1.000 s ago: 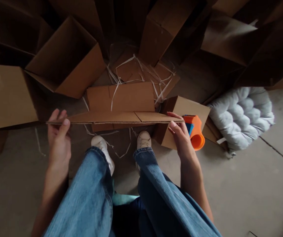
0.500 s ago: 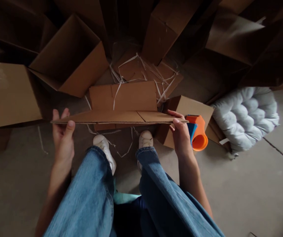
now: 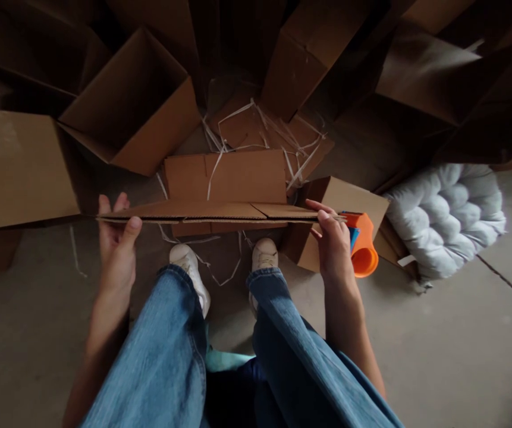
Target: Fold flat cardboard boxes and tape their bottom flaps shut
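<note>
Both my hands hold a flattened corrugated cardboard box [image 3: 202, 211] level in front of me, nearly edge-on, with a crease near its right end. My left hand [image 3: 117, 244] pinches its left end between thumb and fingers. My right hand [image 3: 333, 244] grips the right end. Just beyond my right hand lies an orange tape dispenser [image 3: 363, 246] with a blue part, partly hidden by that hand. It rests against a small cardboard box [image 3: 340, 205].
Open cardboard boxes [image 3: 135, 119] stand and lie in a dark heap ahead, with white packing strips [image 3: 260, 128] over loose cardboard pieces [image 3: 224, 178]. A tufted white cushion [image 3: 443, 220] lies on the concrete floor [image 3: 452, 345] at right. My jeans and white shoes [image 3: 188, 273] are below.
The view has drifted slightly, and the scene sits a little further right. The cardboard now looks thinner, more edge-on, and its right end has come closer to the tape dispenser.
</note>
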`<action>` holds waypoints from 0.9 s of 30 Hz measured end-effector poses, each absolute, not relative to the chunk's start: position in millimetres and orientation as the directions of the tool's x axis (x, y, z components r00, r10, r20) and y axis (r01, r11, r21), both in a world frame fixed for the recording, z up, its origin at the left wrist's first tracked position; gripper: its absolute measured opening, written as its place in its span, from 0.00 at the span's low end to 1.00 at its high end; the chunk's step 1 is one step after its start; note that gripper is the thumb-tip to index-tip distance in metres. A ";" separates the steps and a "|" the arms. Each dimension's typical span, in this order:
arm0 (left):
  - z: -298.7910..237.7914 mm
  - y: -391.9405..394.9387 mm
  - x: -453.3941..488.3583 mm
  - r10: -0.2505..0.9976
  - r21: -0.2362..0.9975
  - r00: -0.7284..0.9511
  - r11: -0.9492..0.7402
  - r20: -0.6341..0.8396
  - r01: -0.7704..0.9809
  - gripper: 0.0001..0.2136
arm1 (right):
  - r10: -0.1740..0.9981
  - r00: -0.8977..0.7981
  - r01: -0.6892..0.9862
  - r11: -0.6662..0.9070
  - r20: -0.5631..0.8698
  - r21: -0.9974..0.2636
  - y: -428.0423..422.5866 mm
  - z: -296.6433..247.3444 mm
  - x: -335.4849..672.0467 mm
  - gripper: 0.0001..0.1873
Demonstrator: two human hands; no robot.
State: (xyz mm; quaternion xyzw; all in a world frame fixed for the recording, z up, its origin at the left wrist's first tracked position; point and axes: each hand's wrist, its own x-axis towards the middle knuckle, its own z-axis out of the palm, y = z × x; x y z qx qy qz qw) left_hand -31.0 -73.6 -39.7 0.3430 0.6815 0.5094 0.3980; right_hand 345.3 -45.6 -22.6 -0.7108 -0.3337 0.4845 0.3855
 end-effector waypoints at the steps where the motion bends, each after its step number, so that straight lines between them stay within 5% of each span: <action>1: -39.9 -74.0 -31.3 0.874 0.967 -0.445 0.248 -0.198 0.056 0.40 | 0.843 0.309 0.091 -0.488 -0.441 -0.868 -44.5 -21.7 346.4 0.28; 16: -29.9 -65.7 -20.3 0.825 0.946 -0.472 0.315 -0.310 -0.071 0.51 | 0.821 0.394 -0.028 -0.439 -0.413 -0.898 -38.5 -13.1 336.9 0.23; 23: -21.3 -25.8 -17.6 0.949 0.981 -0.268 0.186 -0.165 0.054 0.56 | 0.792 0.454 -0.280 -0.308 -0.408 -0.909 -6.8 7.5 310.1 0.21; 27: 0.0 6.1 -3.8 0.977 0.990 -0.167 0.138 -0.136 0.005 0.53 | 0.870 0.296 -0.210 -0.342 -0.393 -0.916 11.8 21.5 304.9 0.27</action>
